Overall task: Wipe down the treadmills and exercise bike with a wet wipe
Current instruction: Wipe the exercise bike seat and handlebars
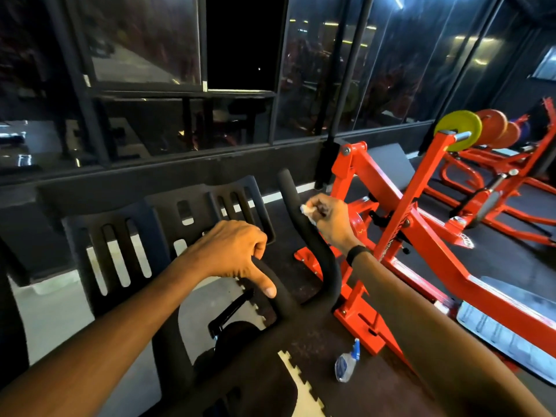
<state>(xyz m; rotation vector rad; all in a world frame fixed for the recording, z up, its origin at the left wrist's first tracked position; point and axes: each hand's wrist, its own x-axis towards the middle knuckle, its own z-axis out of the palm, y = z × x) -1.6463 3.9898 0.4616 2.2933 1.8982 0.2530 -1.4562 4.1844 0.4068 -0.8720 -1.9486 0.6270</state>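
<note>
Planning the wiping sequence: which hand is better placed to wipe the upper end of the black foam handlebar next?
Right. The right hand already presses the white wet wipe against that black foam handlebar; the left hand only grips the other bar.

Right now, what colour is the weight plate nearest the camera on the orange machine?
Yellow. The weight plate shows best in the head view, at upper right on the orange machine.

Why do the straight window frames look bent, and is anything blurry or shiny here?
Head view: the wide-angle lens bows the window frames near the edges; ceiling lights glare as streaks on the dark glass; the right hand with the wipe looks slightly soft; the left hand is sharper.
</note>
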